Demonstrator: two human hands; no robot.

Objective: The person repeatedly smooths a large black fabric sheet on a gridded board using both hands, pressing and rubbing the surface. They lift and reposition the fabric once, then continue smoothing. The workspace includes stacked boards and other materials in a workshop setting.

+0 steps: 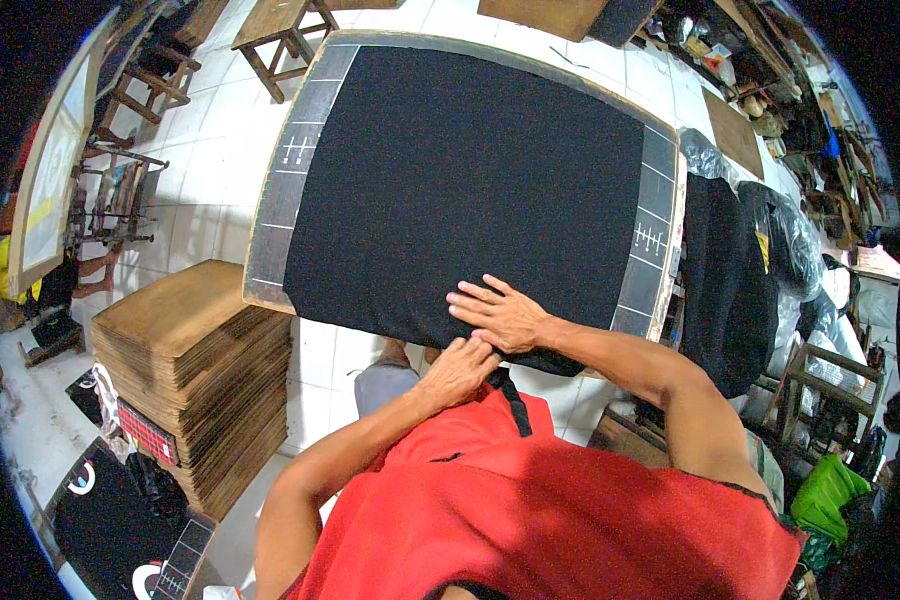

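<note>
Black fabric lies flat over a board whose dark side margins bear white ruled lines and marks. The cloth's near edge hangs over the board's front. My right hand rests palm down on that near part, its fingers spread and pointing left. Just below it, my left hand is at the fabric's near edge with its fingers bent; whether it pinches the cloth cannot be made out. The fingertips of the left hand touch or nearly touch the right hand. Beneath both hands, a black strap hangs against the red clothing.
A tall stack of brown boards stands at the left, close to the board's corner. Wooden stools are beyond. Black fabric and clear plastic bags are piled at the right. Part of another person shows at the far left, behind a framed screen.
</note>
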